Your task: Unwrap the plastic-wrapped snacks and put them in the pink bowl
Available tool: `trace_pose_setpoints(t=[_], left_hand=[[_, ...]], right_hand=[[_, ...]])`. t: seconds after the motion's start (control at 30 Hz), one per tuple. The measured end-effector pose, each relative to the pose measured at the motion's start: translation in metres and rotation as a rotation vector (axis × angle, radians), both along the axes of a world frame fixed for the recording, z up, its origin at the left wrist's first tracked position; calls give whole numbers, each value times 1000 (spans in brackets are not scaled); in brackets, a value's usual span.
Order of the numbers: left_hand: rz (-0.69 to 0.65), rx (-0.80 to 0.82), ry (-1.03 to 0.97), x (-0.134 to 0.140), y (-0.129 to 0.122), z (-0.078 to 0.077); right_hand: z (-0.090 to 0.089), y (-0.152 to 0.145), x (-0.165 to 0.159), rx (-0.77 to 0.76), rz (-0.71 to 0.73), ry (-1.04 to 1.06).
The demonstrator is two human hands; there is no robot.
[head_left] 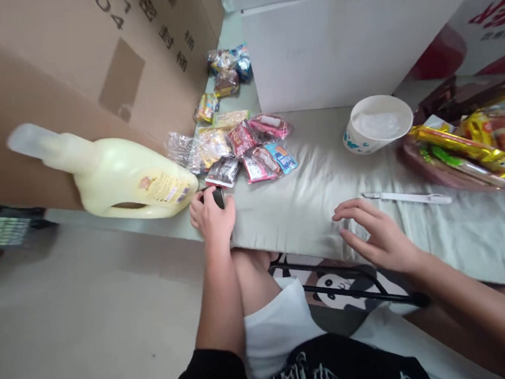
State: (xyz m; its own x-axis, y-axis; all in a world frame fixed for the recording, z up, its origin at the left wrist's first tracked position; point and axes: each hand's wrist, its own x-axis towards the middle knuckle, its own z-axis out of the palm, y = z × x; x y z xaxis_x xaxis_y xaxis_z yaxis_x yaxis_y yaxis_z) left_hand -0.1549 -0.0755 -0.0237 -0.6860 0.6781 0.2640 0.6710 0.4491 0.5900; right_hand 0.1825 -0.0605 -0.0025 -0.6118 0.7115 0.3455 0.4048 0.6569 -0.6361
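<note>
Left of centre: my left grip (213, 216) curls round a small, dark, flat object (220, 198). Right of centre: my right grip (376, 238), fingers loosely parted, near a slim white tool (414, 198).

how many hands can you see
2: the left hand, around a dark object by the bottle, and the right hand, open, near the white tool. No others show.

Cardboard box (59, 83) bore "01", "04" and the characters 密封 in dark print; others beside them were unclear | red characters on white-and-red box (500, 43) were illegible | label (167, 189) on pale yellow bottle (116, 161) was too small | black shirt's (353, 355) white script was unreadable
</note>
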Motion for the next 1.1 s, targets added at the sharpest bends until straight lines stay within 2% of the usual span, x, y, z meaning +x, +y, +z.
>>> trace_pose_setpoints(t=[0.1,0.17,0.3,0.4,0.5,0.63,0.73,0.9,1.0,1.1], left_hand=[[-118,4,79,18,-8,2],[-248,-12,151,37,-1,9],[-410,-109,256,78,45,27],[-538,-282,283,99,81,34],[-644,-407,293,103,97,33],[-731,-271,251,88,99,29],[-718,-128,108,77,100,32],[-477,183,-277,91,102,47],[-400,320,-683,114,96,54],[-411,295,-995,133,83,54]], right_hand=[[-16,1,10,-44,-22,81],[-22,5,14,-63,-50,132],[-27,11,26,-89,-81,181],[-24,13,38,-112,-111,170],[-20,14,49,-146,-160,145],[-14,17,57,-187,-184,154],[-7,19,58,-207,-179,139],[5,24,66,-251,-183,-21],[1,26,78,-173,-339,-257],[-8,26,89,-84,-519,-455]])
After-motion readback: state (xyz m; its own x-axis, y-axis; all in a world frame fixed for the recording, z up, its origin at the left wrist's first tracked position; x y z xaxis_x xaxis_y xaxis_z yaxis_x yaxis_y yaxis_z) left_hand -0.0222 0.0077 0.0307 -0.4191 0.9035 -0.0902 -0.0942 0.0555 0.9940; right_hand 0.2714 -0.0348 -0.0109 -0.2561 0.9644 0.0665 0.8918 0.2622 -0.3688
